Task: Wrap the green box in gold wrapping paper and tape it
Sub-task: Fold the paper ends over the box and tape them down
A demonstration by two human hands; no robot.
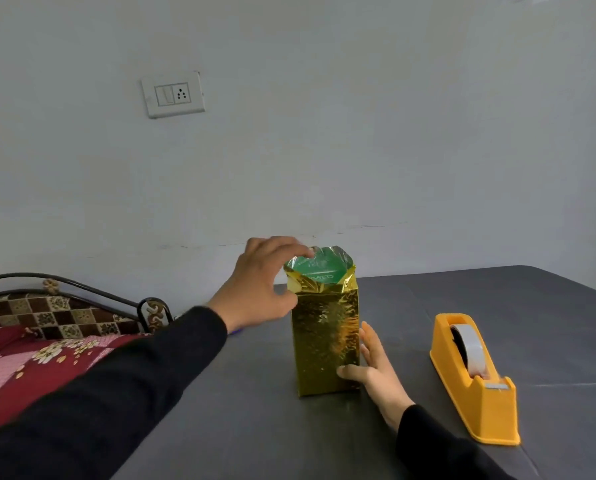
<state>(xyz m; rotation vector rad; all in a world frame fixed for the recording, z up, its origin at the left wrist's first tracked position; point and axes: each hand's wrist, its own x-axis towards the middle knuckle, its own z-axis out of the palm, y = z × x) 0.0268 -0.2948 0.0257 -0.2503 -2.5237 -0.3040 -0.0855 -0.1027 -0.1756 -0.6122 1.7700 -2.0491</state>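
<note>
At far left a bed (47, 341) with a patterned cover adjoins the dark table (497, 306). The left hand (261, 289) reaches over, fingers curled, pinching the open top edge of the gold wrapping paper (326, 344). The green box (319, 268) stands upright mid-table, long axis vertical, its green top showing inside the unfolded paper. The right hand (376, 368) braces its right side, fingers straight, thumb on the front. Well right lies an orange tape dispenser (473, 375), cutter toward the camera
</note>
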